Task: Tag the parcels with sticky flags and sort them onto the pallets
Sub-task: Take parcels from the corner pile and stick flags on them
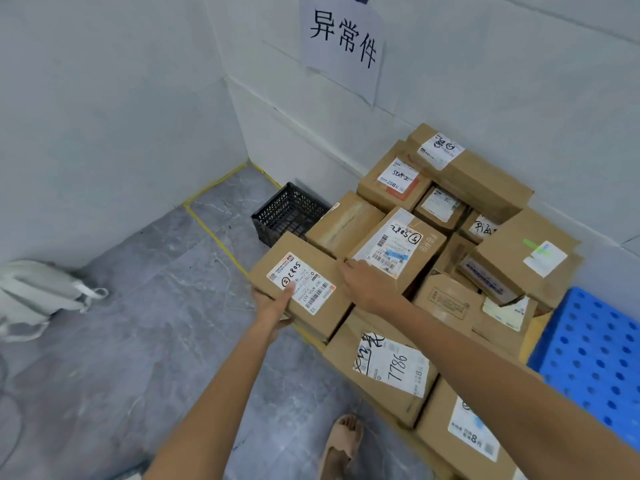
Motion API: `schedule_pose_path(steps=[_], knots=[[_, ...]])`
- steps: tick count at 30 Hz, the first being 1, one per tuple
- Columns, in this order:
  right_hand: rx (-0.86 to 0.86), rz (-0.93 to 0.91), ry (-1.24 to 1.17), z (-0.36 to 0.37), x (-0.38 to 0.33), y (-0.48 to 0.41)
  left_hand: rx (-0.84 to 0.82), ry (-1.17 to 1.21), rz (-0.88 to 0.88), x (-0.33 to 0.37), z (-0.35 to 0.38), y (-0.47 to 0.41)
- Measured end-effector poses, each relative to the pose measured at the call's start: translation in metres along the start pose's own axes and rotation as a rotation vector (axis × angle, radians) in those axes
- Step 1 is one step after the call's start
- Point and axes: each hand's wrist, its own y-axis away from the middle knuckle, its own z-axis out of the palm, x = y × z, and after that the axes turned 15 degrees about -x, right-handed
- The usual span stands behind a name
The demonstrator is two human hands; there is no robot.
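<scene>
Parcel 5082 at front-left of heap | left hand grips near edge, right hand clasps far side | green flag on one box, most look untagged; blue pallet bare where seen: likely early

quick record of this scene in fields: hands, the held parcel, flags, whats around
left hand: grips near-left edge of parcel marked 5082, thumb on its label
right hand: on that parcel's far right edge; grip unclear
flags: blue flag on neighbouring parcel; green flag on a parcel further right
parcel stack: in the corner, below the wall sign
nearby: black crate behind; blue pallet right; yellow floor tape
</scene>
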Motion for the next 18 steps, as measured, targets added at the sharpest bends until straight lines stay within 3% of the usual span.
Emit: schedule_pose_path(steps=[4, 7, 14, 18], knots=[[-0.049, -0.001, 0.022, -0.005, -0.004, -0.004, -0.021, 0.116, -0.032, -0.008, 0.013, 0.004], [-0.005, -0.059, -0.021, -0.005, -0.009, -0.002, 0.035, 0.143, 0.050, -0.004, 0.009, 0.005], [0.193, -0.369, -0.674, -0.021, -0.043, 0.015, 0.127, 0.017, 0.343, 0.032, -0.003, 0.047], [0.253, -0.493, -0.813, -0.040, -0.040, 0.057, 0.151, -0.108, 0.538, 0.057, 0.016, 0.087]])
